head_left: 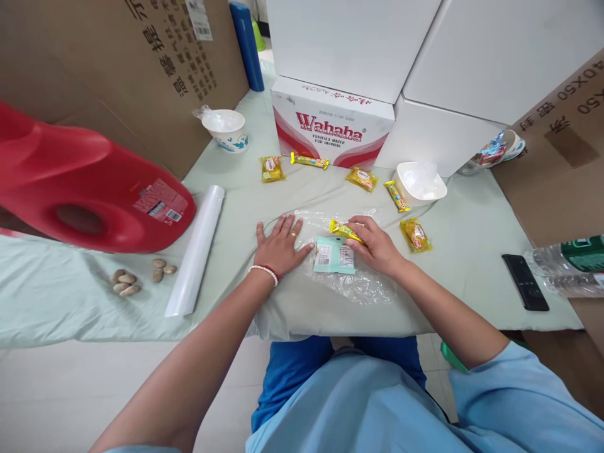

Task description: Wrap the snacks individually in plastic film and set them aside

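Packet: the mint packet point(335, 259) lies at the clock's centre, 12 being away from the person, with its printed panels up.
Film: clear film point(365, 288), crumpled, spreads around and under the packet on the green cloth point(302, 319).
Left hand: the left hand point(278, 248) is at 9, palm down, fingers spread apart; the thumb tip is just beside the packet.
Left wrist: white and red bracelets point(264, 270).
Right hand: the right hand point(375, 246) is at 3, thumb and fingers pinched round a yellow stick point(340, 228).
Stick: its free end points to 10, above the packet's far edge; I cannot tell whether they touch.
Gold packs: three gold packs point(362, 179), at 11, 1 and between 2 and 3.
Loose sticks: two loose sticks point(309, 161), one between 11 and 12, one between 1 and 2, just beside the white bowl point(415, 197).
Far side: Wahaha box point(330, 135) at 12, patterned cup point(229, 138) between 10 and 11.
Left side: white roll point(195, 255) at 9, brown ovals point(126, 278) past it, red jug point(108, 182) between 9 and 10.
Right side: phone point(525, 282) at 3, near bottles point(573, 258).
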Motion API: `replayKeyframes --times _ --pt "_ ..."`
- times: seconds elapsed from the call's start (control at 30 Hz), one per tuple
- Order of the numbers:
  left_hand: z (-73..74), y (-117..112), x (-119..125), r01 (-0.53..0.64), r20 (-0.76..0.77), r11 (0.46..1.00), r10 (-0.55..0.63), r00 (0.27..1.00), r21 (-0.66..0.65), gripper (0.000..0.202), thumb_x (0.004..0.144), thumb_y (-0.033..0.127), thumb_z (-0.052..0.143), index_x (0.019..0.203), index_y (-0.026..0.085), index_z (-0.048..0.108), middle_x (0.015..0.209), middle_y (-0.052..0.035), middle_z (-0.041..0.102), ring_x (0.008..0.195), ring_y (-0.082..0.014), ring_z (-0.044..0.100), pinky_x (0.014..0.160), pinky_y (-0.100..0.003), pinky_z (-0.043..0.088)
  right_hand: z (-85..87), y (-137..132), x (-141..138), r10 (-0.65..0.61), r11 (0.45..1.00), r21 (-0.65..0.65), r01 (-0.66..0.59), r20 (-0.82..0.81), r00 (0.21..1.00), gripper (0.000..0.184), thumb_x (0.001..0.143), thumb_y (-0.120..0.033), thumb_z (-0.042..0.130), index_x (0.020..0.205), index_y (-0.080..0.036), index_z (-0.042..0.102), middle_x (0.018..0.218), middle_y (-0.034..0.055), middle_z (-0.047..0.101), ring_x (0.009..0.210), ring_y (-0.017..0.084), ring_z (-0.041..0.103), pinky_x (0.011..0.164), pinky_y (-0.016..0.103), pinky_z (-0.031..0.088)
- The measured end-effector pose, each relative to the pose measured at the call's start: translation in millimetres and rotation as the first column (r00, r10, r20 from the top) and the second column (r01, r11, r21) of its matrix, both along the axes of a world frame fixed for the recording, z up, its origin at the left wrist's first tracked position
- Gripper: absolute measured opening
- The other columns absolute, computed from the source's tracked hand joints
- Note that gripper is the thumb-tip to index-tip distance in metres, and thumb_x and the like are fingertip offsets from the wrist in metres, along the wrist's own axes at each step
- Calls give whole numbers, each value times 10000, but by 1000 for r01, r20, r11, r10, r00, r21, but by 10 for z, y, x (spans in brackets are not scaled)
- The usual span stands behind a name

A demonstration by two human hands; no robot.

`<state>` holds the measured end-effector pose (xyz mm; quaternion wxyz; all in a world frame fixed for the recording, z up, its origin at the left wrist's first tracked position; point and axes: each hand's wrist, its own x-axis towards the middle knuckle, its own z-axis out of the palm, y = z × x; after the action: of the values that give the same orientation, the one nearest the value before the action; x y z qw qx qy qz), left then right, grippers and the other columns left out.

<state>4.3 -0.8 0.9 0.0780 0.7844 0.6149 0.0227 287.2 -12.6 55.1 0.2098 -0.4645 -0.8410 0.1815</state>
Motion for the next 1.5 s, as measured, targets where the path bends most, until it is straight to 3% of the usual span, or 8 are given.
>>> replayKeyframes --times 0.27,0.37,0.5,0.7,0.8,1.0,1.3,1.5 --pt "-21 -15 -2 8 -3 1000 -8 1000 17 743 1062 644 253 1681 239 316 1777 -81 221 1646 -330 213 1280 -771 95 -249 -112 -305 74 997 -25 -70 295 953 515 1066 -412 557 1548 -232 558 1657 172 454 1417 382 467 1157 594 422" --pt "-23 -18 -2 9 15 1000 -10 1000 17 738 1061 646 258 1686 256 308 1777 -80 229 1648 -349 203 1278 -772 91 -211 -134 -283 59 998 9 -63 244 968 544 1069 -430 553 1560 -196 536 1633 196 468 1433 364 451 1177 556 403" --pt "-22 -19 1 -6 32 1000 5 999 18 719 1065 643 252 1682 280 318 1777 -77 232 1649 -341 205 1283 -762 76 -123 -195 -236 43 998 26 -51 248 968 405 1053 -412 592 1392 -206 673 1387 171 651 1260 346 532 1035 506 460" --pt "-26 -22 -4 -5 59 1000 4 998 17 736 1062 663 240 1677 269 331 1776 -79 235 1649 -333 202 1288 -754 58 -204 -165 -232 -77 997 26 73 205 976 293 1057 -368 588 1252 -223 751 1146 128 726 1069 314 540 912 455 442" --pt "-25 -24 -9 -4 78 1000 2 997 21 723 1068 640 239 1676 259 333 1772 -77 246 1643 -331 220 1286 -761 49 -213 -80 -269 -88 996 18 86 164 982 301 1057 -383 588 1263 -235 751 1139 123 723 1061 309 541 907 446 439" --pt "-46 -23 -23 7 98 1000 -10 995 28 708 1072 616 254 1681 262 320 1774 -84 243 1647 -327 208 1287 -759 32 -180 -139 -331 87 996 12 -92 206 975 275 1035 -384 635 1226 -234 764 1146 117 729 1062 299 549 893 436 420" --pt "-51 -20 -24 3 127 1000 -6 992 22 728 1068 647 238 1677 258 328 1775 -79 229 1648 -313 206 1289 -754 0 -215 -161 -233 17 1000 7 -19 215 976 305 1041 -401 608 1261 -240 746 1187 124 725 1090 309 570 916 456 433" --pt "-34 -27 -21 2 131 1000 -3 991 7 721 1064 645 260 1681 278 321 1779 -71 222 1652 -334 190 1294 -741 -24 -229 -184 -226 14 999 -34 -6 242 970 467 1003 -482 656 1408 -250 658 1330 146 688 1192 349 566 962 496 459"
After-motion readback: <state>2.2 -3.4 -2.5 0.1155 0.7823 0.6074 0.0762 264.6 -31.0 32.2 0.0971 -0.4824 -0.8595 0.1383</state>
